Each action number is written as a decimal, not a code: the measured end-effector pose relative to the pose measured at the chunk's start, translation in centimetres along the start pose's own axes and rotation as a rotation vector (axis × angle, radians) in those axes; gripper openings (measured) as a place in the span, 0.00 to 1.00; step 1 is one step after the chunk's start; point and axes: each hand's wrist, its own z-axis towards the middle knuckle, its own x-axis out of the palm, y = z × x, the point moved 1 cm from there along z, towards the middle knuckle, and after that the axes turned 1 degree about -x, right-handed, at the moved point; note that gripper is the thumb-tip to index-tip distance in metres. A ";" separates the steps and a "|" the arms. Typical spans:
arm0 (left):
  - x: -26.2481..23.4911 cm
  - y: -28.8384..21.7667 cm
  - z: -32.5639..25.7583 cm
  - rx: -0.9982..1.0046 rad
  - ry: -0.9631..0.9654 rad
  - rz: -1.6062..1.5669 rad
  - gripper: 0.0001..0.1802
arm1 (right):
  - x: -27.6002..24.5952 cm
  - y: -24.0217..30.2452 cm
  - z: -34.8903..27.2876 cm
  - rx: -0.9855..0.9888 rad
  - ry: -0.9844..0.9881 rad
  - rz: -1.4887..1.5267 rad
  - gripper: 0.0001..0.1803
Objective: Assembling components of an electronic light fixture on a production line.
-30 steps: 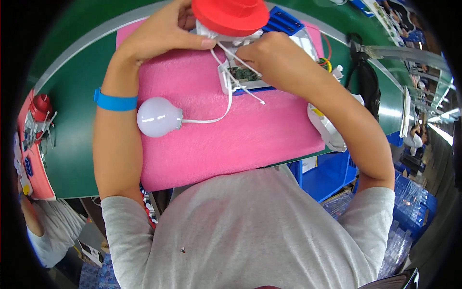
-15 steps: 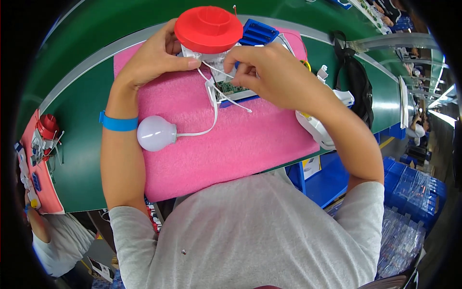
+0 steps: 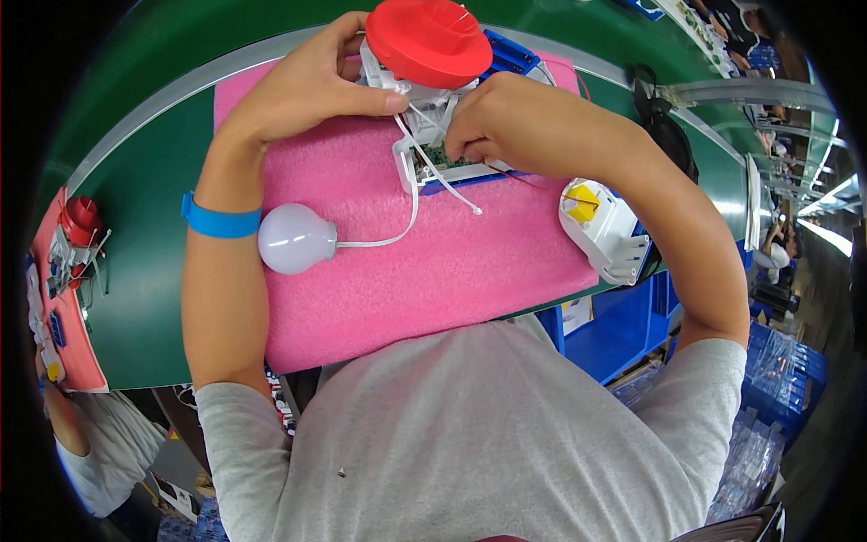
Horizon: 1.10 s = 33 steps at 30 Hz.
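Note:
My left hand (image 3: 316, 81) grips the side of a white plastic housing (image 3: 390, 77) topped by a red round flanged part (image 3: 427, 43), thumb near the white cables. Over a green circuit board (image 3: 432, 159) in a white frame, my right hand (image 3: 501, 126) has its fingers curled in a pinch; anything between them is hidden. One white cable (image 3: 452, 188) ends loose on the pink foam mat (image 3: 433, 271). Another runs to a white globe bulb (image 3: 296, 238), lying beside my left forearm.
A white plastic shell (image 3: 601, 226) with a yellow piece (image 3: 583, 203) lies at the mat's right edge. Behind the red part is a blue battery holder (image 3: 511, 56). A black bag (image 3: 664, 126) is farther right. At left, another person's arm (image 3: 68, 420) is near similar parts.
The housing and red part have shifted right and slightly away, my left hand with them. My right hand has moved from beside the white cable to over the board; more of the white shell shows.

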 end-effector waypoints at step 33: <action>0.4 -1.8 0.2 -0.087 0.040 -0.290 0.48 | 3.1 0.3 0.1 0.065 -0.429 -0.289 0.03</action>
